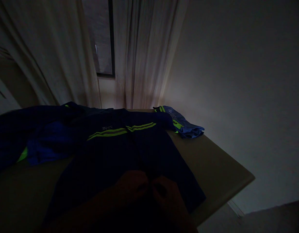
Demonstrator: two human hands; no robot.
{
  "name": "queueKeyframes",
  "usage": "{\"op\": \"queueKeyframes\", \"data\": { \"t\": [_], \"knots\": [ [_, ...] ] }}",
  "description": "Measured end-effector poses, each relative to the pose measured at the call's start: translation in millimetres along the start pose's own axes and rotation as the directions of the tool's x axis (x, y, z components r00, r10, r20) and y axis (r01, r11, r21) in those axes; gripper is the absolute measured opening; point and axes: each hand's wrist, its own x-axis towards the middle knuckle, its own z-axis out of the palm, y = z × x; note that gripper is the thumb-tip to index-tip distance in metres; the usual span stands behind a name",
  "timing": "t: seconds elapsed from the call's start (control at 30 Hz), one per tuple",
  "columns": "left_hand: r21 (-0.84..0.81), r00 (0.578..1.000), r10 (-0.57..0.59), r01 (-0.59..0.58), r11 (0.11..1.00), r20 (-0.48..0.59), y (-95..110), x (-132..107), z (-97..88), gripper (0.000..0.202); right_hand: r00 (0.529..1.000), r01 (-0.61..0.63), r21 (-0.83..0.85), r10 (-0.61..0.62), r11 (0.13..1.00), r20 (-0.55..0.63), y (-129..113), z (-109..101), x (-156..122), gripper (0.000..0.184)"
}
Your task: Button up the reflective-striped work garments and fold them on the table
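A dark blue work jacket (110,152) with yellow-green chest stripes lies spread on the table, its front opening running down the middle. Low in the view, my left hand (133,184) has its fingers curled together at that opening. Close beside it my right hand (166,191) is also closed, thumb and fingers pinched on the jacket's front edge. The two hands almost meet over the lower part of the garment. Deep shadow hides the fingertips and any fastener between them.
More blue clothing (49,139) with a green patch lies heaped at the left. A folded blue garment (185,124) with bright green bands rests at the table's far right. The tan table (219,165) ends in a corner near the pale wall (237,97). Curtains (149,55) hang behind.
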Motion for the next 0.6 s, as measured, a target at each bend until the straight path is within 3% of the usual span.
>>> {"op": "queueKeyframes", "data": {
  "t": [0.2, 0.43, 0.6],
  "knots": [
    [-0.14, 1.0, -0.005, 0.005, 0.99, 0.0, -1.3, -0.5, -6.3, 0.008, 1.0, -0.006, -0.014, 0.006, 1.0, 0.003, 0.0, 0.1, 0.2, 0.014],
    [-0.108, 0.998, 0.05, -0.052, 0.993, -0.028, 4.4, -0.6, -9.2, 0.025, 0.998, -0.054, -0.074, 0.055, 0.996, 0.006, -0.3, 0.3, -1.6, 0.018],
    [-0.036, 0.997, 0.072, -0.072, 0.997, -0.009, 0.9, 0.6, -9.2, 0.013, 0.999, -0.045, -0.065, 0.045, 0.997, 0.0, -2.8, -0.1, -1.8, 0.018]
  ]
}}
